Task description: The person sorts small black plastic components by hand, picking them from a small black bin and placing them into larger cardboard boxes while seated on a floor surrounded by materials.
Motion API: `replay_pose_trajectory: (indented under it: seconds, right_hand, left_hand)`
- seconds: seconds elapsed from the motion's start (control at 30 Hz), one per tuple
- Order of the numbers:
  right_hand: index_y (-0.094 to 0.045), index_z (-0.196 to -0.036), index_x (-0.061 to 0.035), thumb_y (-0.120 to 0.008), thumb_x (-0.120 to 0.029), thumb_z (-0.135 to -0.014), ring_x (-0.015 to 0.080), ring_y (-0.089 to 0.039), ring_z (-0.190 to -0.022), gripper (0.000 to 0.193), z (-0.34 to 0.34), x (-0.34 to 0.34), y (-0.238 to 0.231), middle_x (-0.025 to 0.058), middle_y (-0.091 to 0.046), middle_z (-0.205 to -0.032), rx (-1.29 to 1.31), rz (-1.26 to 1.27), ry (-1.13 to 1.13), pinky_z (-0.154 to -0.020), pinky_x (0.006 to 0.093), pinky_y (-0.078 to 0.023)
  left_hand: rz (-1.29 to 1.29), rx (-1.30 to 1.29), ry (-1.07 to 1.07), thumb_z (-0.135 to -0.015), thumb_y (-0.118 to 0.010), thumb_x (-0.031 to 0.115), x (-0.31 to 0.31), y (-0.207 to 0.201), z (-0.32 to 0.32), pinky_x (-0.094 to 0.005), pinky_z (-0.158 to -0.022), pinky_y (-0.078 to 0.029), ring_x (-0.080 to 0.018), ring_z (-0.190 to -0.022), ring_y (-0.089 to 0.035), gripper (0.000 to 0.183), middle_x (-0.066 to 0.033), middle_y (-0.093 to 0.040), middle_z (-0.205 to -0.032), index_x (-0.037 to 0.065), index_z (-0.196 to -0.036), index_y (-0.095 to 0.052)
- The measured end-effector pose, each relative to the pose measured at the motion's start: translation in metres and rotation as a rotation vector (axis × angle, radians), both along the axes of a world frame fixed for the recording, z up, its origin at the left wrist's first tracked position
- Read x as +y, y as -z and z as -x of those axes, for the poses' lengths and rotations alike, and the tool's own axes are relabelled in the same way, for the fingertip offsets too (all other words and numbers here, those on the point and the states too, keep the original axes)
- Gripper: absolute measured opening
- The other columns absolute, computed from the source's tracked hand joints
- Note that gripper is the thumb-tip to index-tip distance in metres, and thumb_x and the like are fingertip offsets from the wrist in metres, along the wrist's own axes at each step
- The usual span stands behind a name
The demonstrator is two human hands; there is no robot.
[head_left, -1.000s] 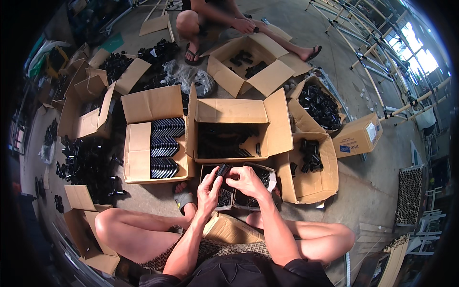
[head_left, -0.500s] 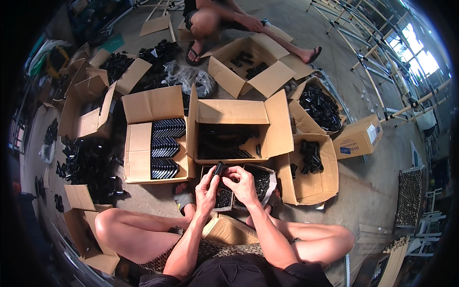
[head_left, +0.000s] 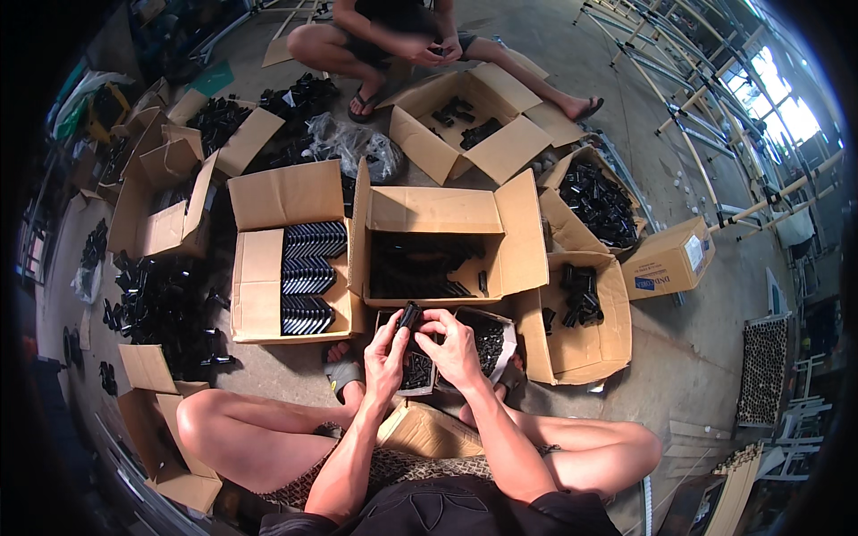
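Between my hands is a black tube-shaped fitting [head_left: 410,315], gripped upright by the fingers and thumb of my left hand [head_left: 384,357]. My right hand [head_left: 452,347] is closed in a pinch close against the fitting's right side. Whatever small thing its fingertips may hold is hidden. Just below both hands stand two small open boxes of tiny dark pieces, a left box [head_left: 434,382] and a right box [head_left: 510,347]. Directly ahead is an open carton [head_left: 435,207] with black fittings inside. To its left, a second carton [head_left: 259,277] holds similar fittings stacked in neat rows.
On the right are a carton [head_left: 585,366] with a few fittings and a fuller carton [head_left: 559,210]. A loose heap of fittings [head_left: 161,299] covers the floor at left. Across from me sits another person [head_left: 393,40] by an open carton [head_left: 496,161]. Metal racks [head_left: 688,107] stand far right.
The person opposite has shifted left and brought both hands together in front of the body. My own hands have barely moved, still at the black fitting.
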State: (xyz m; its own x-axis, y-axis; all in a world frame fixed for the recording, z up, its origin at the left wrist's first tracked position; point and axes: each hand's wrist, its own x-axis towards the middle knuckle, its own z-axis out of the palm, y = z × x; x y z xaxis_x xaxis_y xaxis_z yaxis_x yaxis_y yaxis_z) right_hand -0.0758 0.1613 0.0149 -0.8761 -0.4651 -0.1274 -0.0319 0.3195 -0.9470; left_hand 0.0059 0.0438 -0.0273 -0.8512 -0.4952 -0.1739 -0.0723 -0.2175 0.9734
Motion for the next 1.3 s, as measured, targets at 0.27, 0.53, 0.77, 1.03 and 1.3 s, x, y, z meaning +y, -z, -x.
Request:
replay_pose_trajectory:
  seconds: [0.27,0.53,0.77,1.03,1.3]
  right_hand:
    - [-0.059,-0.120,-0.0016,-0.071,-0.010,-0.088,0.0256,-0.074,-0.086,0.036,-0.002,-0.002,0.006,0.0160,-0.075,-0.094,0.033,0.034,0.045,-0.076,0.0347,-0.056]
    - [-0.057,-0.122,-0.0034,-0.067,-0.016,-0.093,0.0334,-0.072,-0.089,0.033,-0.007,-0.007,0.011,0.0174,-0.073,-0.095,0.106,0.015,0.055,-0.076,0.0396,-0.056]
    - [-0.062,-0.110,0.0014,-0.067,-0.020,-0.095,0.0257,-0.072,-0.088,0.027,-0.013,-0.011,0.031,0.0165,-0.073,-0.094,0.048,0.033,0.112,-0.078,0.0348,-0.054]
    - [-0.067,-0.095,0.0027,-0.070,-0.017,-0.090,0.0294,-0.067,-0.086,0.021,-0.012,-0.008,0.033,0.0150,-0.067,-0.089,0.135,0.112,0.056,-0.078,0.0368,-0.053]
    - [-0.067,-0.093,0.0042,-0.068,-0.016,-0.094,0.0155,-0.065,-0.081,0.021,-0.011,-0.009,0.036,0.0092,-0.069,-0.093,0.174,0.073,0.087,-0.075,0.0289,-0.051]
  left_hand:
    - [0.009,0.010,0.007,-0.101,-0.058,0.014,-0.002,0.002,0.001,-0.0179,-0.054,-0.037,-0.0010,-0.065,-0.045,0.037,0.0041,-0.056,-0.091,0.003,-0.137,-0.057]
    - [0.001,0.012,0.002,-0.101,-0.059,0.015,-0.004,-0.004,0.001,-0.0187,-0.054,-0.039,-0.0018,-0.065,-0.047,0.037,0.0028,-0.058,-0.092,0.003,-0.136,-0.058]
    - [-0.024,-0.028,-0.048,-0.101,-0.059,0.017,-0.002,0.006,0.001,-0.0173,-0.053,-0.037,-0.0005,-0.061,-0.045,0.037,0.0060,-0.058,-0.082,0.004,-0.136,-0.059]
    - [-0.068,0.009,-0.039,-0.102,-0.059,0.019,-0.002,0.008,0.000,-0.0164,-0.051,-0.036,0.0006,-0.061,-0.044,0.038,0.0064,-0.059,-0.083,0.006,-0.137,-0.059]
    - [-0.062,-0.006,-0.028,-0.102,-0.059,0.020,-0.002,0.004,-0.001,-0.0162,-0.052,-0.035,0.0010,-0.061,-0.043,0.037,0.0071,-0.059,-0.083,0.006,-0.136,-0.059]
